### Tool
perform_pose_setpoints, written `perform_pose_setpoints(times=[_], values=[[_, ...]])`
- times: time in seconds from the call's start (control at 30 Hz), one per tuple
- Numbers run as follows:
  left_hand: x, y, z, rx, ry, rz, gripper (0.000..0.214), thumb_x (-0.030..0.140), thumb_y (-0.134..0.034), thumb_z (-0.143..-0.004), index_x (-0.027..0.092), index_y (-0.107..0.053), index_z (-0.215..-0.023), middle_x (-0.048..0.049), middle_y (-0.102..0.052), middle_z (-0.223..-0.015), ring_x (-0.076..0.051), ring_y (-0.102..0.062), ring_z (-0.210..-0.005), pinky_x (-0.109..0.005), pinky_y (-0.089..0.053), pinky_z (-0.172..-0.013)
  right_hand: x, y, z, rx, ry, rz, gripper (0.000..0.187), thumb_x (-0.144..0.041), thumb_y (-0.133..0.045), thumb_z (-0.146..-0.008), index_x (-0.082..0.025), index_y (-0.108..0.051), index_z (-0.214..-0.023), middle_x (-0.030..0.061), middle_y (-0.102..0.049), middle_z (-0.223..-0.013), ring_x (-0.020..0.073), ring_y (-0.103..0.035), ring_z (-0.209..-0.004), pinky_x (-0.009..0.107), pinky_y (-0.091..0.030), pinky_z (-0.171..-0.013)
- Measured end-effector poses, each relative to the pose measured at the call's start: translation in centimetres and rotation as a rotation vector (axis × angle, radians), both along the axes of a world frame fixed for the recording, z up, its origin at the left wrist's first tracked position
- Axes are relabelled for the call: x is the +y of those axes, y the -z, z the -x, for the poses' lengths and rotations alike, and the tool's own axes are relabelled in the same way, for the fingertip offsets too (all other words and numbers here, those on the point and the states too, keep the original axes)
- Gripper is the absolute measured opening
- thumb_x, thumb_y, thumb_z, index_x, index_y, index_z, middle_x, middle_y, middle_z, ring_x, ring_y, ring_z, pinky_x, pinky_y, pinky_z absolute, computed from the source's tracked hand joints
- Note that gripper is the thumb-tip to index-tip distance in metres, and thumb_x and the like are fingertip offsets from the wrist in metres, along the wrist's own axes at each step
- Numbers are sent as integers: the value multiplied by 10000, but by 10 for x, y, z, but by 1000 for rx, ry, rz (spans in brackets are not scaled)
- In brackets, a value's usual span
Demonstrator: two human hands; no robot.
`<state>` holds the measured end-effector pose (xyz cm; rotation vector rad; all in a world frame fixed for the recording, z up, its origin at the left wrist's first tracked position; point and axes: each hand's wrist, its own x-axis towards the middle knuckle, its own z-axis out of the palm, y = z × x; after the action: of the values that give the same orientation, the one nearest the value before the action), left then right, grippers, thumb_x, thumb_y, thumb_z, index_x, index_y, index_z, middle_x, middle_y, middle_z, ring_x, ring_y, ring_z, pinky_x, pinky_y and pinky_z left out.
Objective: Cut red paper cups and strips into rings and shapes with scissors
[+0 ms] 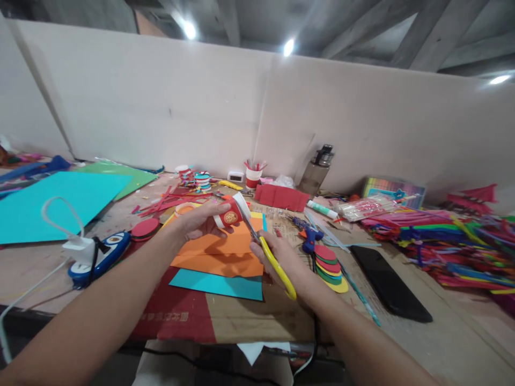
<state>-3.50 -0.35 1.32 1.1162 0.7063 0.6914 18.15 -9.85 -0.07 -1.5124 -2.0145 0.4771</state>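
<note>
In the middle of the view my left hand [204,220] is closed around a red and white paper cup [230,216], which lies tilted with its mouth to the right. My right hand [273,252] grips yellow-handled scissors [277,266]. The metal blades reach up to the cup's rim; whether they are cutting into it I cannot tell. Below both hands lie orange paper sheets [225,252] and a turquoise paper strip [219,285] on a cardboard mat [245,324].
To the right are a blue glue gun [310,238], coloured paper discs [328,262] and a black phone [390,281]. On the left sit a blue power strip [100,260] and a large turquoise sheet [60,203]. A bottle [317,174] stands by the white partition [201,96].
</note>
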Motion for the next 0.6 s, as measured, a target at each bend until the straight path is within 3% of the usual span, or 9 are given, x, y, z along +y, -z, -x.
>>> perform_pose_setpoints(times=[0.07, 0.27, 0.47, 0.6], values=[[1, 1, 1, -4, -6, -45, 410, 424, -724, -781, 103, -665, -1029, -156, -724, -929, -170, -688, -676, -242, -554, -549, 0, 3, -1, -9, -9, -10, 211, -362, -479, -888, -207, -546, -760, -41, -546, -611, 114, -509, -578, 328, -419, -860], [6, 0, 3, -4, 6, -124, 474, 426, -807, -674, 106, -654, -989, -122, -705, -904, -150, -663, -671, -221, -535, -542, -5, 1, -3, 82, -30, 80, 206, -296, -518, -847, -197, -652, -969, -33, -572, -614, 118, -469, -514, 256, -414, -610], [5, -8, 14, 36, 96, -265, 541, 343, -815, -664, 151, -636, -1137, -124, -688, -1064, -181, -674, -860, -272, -558, -719, -9, -4, -6, 15, -104, -19, 373, -110, -535, -778, -232, -680, -1099, 27, -679, -852, 188, -601, -821, 334, -449, -873], [0, -17, 16, 131, 115, -390, 544, 249, -820, -650, 160, -617, -1147, -120, -683, -1070, -187, -662, -896, -236, -523, -692, -9, -4, -10, -87, -99, -43, 551, -45, -535, -749, -219, -611, -1266, 102, -656, -1091, 236, -581, -1055, 389, -395, -999]])
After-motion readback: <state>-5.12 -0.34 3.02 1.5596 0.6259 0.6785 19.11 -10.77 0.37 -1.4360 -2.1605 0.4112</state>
